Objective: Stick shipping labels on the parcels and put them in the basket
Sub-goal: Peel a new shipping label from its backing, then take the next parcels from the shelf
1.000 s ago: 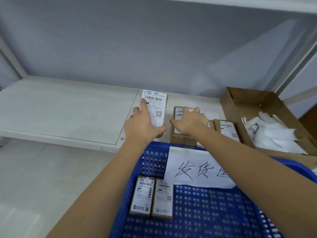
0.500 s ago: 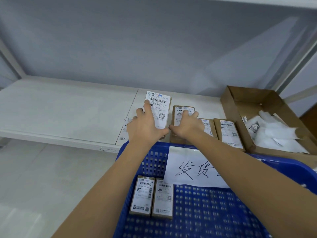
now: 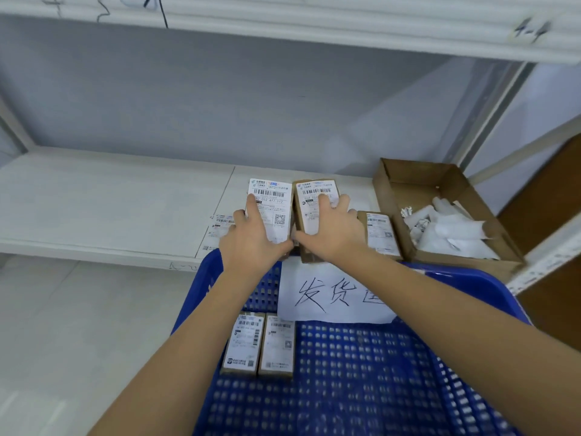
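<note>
Left hand (image 3: 251, 243): grips a labelled parcel (image 3: 273, 212) above the shelf (image 3: 110, 202), forefinger stretched up its face, thumb hooked under its lower right edge.
Right hand (image 3: 333, 232): holds a second labelled parcel (image 3: 314, 199), fingers spread over its label, thumb along its lower left edge.
The two parcels: side by side, tilted up towards the camera, edges nearly touching.
Blue basket (image 3: 471, 284): just below the hands; two labelled parcels (image 3: 261, 347) lie flat in it, side by side.
Another parcel (image 3: 382, 232): flat on the shelf, beside the cardboard box (image 3: 418, 184).
</note>
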Demonstrator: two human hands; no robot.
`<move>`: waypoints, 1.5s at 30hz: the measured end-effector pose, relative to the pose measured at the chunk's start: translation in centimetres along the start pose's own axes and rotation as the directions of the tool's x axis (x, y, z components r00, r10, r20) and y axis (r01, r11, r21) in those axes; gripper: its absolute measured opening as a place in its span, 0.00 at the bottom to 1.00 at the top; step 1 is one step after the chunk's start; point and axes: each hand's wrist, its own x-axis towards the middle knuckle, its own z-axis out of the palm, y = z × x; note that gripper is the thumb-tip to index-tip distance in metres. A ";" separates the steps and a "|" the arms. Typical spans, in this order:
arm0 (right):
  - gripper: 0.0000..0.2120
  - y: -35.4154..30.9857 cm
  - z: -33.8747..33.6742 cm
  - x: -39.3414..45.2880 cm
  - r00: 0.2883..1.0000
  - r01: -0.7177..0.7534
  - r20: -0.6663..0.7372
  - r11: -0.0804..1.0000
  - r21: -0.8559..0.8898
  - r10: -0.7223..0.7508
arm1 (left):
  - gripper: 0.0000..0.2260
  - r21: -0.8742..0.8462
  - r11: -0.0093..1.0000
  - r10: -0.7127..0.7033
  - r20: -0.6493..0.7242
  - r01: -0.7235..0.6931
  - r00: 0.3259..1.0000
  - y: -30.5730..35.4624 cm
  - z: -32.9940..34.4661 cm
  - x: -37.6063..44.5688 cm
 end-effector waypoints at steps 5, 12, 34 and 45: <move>0.42 2.7 0.6 -5.5 0.998 -0.044 0.040 0.996 0.073 0.041 | 0.48 -0.071 0.997 -0.030 0.069 0.034 0.997 0.6 0.7 -4.8; 0.36 6.4 4.9 -13.5 0.984 -0.101 0.154 0.990 0.103 0.084 | 0.48 -0.204 0.959 -0.135 0.270 0.194 0.953 1.0 4.9 -12.2; 0.40 18.6 21.1 -19.2 0.779 -0.502 0.502 0.853 0.140 0.376 | 0.50 0.108 0.963 -0.261 0.600 0.247 0.756 0.7 23.2 -19.0; 0.41 18.2 26.0 -19.5 0.770 -0.442 0.576 0.880 0.171 0.275 | 0.50 0.168 0.971 -0.236 0.585 0.169 0.776 -0.8 25.6 -19.3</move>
